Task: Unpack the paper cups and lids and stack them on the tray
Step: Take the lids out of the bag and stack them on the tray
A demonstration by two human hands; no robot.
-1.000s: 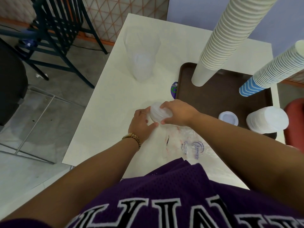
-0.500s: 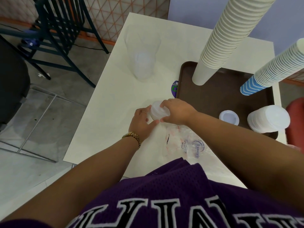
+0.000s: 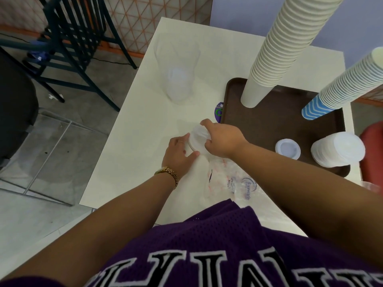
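Observation:
Both hands meet over a short roll of white lids (image 3: 198, 139) lying on its side in a clear plastic sleeve (image 3: 228, 181) on the white table. My right hand (image 3: 222, 140) grips the roll from the right; my left hand (image 3: 179, 155) holds its left end, thumb under it. On the brown tray (image 3: 275, 125) stand a tall cream cup stack (image 3: 275, 48), a tall blue-striped cup stack (image 3: 344, 85), a stack of white lids (image 3: 337, 149) and a single lid (image 3: 287, 148).
A clear plastic bag with more lids (image 3: 178, 81) stands farther back on the table (image 3: 141, 129). A purple sticker (image 3: 218, 114) peeks out at the tray's left edge. Dark metal chairs (image 3: 68, 38) stand on the floor at left, a red seat (image 3: 373, 154) at right.
My hands and the lid roll stay in nearly the same spot; my right hand has shifted slightly on the roll.

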